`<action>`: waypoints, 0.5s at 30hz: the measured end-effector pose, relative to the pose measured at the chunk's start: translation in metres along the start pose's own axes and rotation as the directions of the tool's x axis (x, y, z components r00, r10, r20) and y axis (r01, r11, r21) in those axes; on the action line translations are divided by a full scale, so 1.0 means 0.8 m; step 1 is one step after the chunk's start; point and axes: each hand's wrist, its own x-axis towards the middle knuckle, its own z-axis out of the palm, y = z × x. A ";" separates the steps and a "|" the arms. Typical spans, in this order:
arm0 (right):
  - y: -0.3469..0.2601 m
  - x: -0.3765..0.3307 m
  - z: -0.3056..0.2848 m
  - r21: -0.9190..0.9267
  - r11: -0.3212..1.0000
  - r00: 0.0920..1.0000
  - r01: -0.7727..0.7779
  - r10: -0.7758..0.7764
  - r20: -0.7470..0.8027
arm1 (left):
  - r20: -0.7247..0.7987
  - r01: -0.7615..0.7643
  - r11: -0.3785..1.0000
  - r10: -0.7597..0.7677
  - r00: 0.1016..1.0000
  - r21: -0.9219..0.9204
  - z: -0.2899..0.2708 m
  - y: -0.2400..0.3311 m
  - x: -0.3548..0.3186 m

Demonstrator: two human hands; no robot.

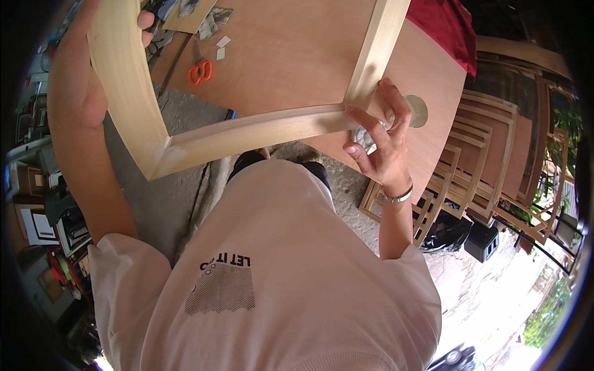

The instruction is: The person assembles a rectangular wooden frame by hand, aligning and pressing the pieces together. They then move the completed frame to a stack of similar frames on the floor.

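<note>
White T-shirt (297,247), six o'clock — left hand (74,62) grips wooden frame (260,133), ten; right hand (391,145) holds pale wad (364,137), two — corners (159,159) seem joined, remainder unclear.

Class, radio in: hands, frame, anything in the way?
Left hand gripping wooden frame. Right hand at its corner. Orange-handled scissors on table, seen through opening.

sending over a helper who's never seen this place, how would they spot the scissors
Find the brown tabletop, partly seen through the pale wooden frame. Near the tabletop's left edge, beside two small white pieces, lie the scissors. Their bright orange looped handles set them apart from those plain white neighbours.
</note>
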 end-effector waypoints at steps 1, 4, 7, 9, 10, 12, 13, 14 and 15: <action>-0.001 0.000 -0.001 -0.018 1.000 1.000 -0.001 0.001 0.010 | 0.000 -0.010 1.000 0.010 1.000 0.020 -0.001 0.000 -0.001; -0.007 0.002 -0.003 -0.065 0.998 0.999 -0.009 0.012 0.040 | 0.007 -0.019 0.999 0.019 1.000 0.028 -0.010 0.000 -0.004; -0.012 0.004 -0.004 -0.108 0.994 0.998 -0.002 0.008 0.063 | -0.031 -0.025 1.000 0.024 0.999 -0.002 -0.004 0.003 -0.010; -0.011 0.005 -0.003 -0.142 0.989 0.997 0.043 -0.034 0.067 | -0.043 -0.027 0.999 0.026 0.999 -0.020 -0.002 0.002 -0.014; -0.012 0.005 -0.002 -0.149 0.988 0.997 0.049 -0.039 0.070 | -0.049 -0.028 0.999 0.026 0.998 -0.030 -0.002 0.002 -0.016; -0.014 0.004 -0.002 -0.163 0.985 0.996 0.059 -0.048 0.074 | -0.038 -0.024 0.998 0.022 0.999 -0.055 -0.002 0.003 -0.019; -0.015 0.004 -0.002 -0.157 0.986 0.996 0.058 -0.047 0.071 | -0.031 -0.022 0.997 0.020 0.999 -0.069 -0.003 0.003 -0.020; -0.015 0.003 -0.003 -0.152 0.987 0.997 0.056 -0.046 0.067 | -0.045 -0.012 0.998 0.009 0.999 -0.063 -0.005 0.003 -0.021; -0.015 0.002 -0.003 -0.146 0.988 0.997 0.051 -0.043 0.062 | -0.056 -0.001 0.999 -0.002 0.998 -0.054 -0.007 0.002 -0.020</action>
